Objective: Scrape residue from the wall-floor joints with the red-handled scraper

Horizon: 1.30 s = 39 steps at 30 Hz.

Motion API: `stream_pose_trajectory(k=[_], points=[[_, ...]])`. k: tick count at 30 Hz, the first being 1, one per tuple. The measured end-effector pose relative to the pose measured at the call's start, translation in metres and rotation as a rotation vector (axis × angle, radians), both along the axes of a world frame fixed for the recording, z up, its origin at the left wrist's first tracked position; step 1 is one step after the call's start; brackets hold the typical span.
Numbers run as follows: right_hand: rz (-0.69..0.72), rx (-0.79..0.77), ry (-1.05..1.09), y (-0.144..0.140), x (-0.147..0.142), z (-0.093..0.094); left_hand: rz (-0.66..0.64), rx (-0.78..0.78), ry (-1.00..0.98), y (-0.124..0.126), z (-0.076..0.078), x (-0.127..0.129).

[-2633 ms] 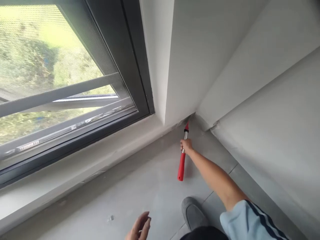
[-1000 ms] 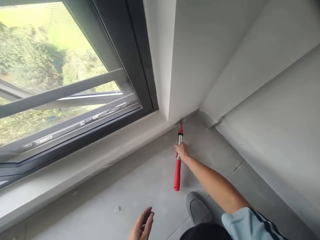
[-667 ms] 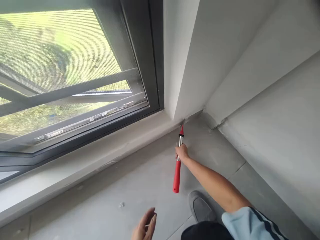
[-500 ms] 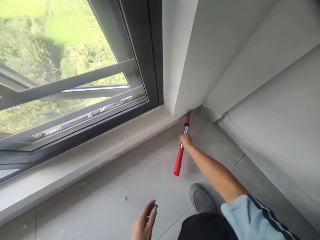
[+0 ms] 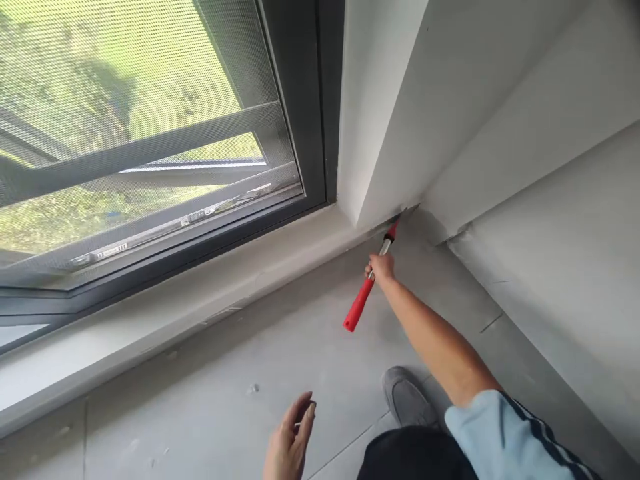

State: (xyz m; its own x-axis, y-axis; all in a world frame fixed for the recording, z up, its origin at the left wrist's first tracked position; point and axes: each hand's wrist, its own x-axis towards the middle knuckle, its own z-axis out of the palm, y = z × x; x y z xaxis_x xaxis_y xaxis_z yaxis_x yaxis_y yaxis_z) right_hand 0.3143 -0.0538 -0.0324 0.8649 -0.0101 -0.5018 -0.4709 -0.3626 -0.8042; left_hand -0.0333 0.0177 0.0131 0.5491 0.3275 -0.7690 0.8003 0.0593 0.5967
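Note:
My right hand (image 5: 383, 267) is closed around the metal shaft of a long-handled scraper (image 5: 359, 307). Its red grip end points back toward me and down to the left. The red head end reaches the foot of the wall (image 5: 395, 167) near the corner; the blade itself is too small and dark to make out. Low in the view, my left hand (image 5: 289, 440) hovers over the floor with its fingers loosely curved and apart, holding nothing.
Grey floor tiles (image 5: 210, 387) carry a few white crumbs (image 5: 253, 389). A pale sill (image 5: 225, 277) runs along the left under a dark-framed window (image 5: 315, 100) with a mesh screen. My grey shoe (image 5: 407, 397) stands near the right-hand wall (image 5: 560, 253).
The scraper has tilted, its head shifting right along the wall base toward the corner, with my right hand moving along. The view has shifted slightly. My left hand stays much the same.

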Motion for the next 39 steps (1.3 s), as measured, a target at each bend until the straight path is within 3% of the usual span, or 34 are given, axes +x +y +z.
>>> stream_pose_trajectory(k=[3, 6, 9, 14, 17, 20, 22, 24, 29, 31, 34, 36, 39], points=[[0.036, 0.022, 0.000, 0.019, -0.028, 0.007, 0.069, -0.013, -0.041, -0.007, -0.009, 0.007], [0.130, 0.128, 0.021, 0.032, -0.079, -0.007, 0.117, 0.145, -0.161, -0.013, -0.020, 0.028], [0.223, 0.305, 0.057, 0.035, -0.105, -0.022, -0.012, 0.283, -0.241, -0.008, -0.026, 0.059], [0.251, 0.375, 0.159, 0.025, -0.072, -0.018, -0.274, 0.254, -0.162, 0.002, -0.032, 0.102], [0.198, 0.280, 0.094, 0.028, -0.059, -0.015, -0.188, 0.082, -0.145, -0.008, -0.035, 0.103], [0.263, 0.130, 0.035, 0.036, -0.070, -0.020, -0.057, -0.045, -0.079, -0.020, -0.040, 0.090], [0.350, 0.077, 0.009, 0.037, -0.073, -0.024, -0.040, -0.009, -0.057, -0.023, -0.044, 0.089], [0.351, 0.077, -0.011, 0.031, -0.059, -0.023, -0.068, 0.068, -0.081, -0.019, -0.044, 0.104], [0.079, 0.083, -0.070, 0.005, 0.010, -0.008, -0.238, 0.200, -0.187, -0.011, -0.037, 0.170], [0.127, 0.042, -0.112, 0.003, 0.004, -0.008, -0.220, 0.177, -0.157, -0.021, -0.040, 0.166], [0.387, 0.031, -0.113, 0.016, -0.046, -0.020, -0.075, 0.068, 0.059, -0.040, -0.052, 0.120], [0.495, 0.058, -0.081, 0.027, -0.074, -0.026, -0.030, 0.075, 0.114, -0.042, -0.058, 0.093], [0.382, 0.087, -0.074, 0.032, -0.070, -0.026, -0.127, 0.186, 0.028, -0.026, -0.059, 0.096]])
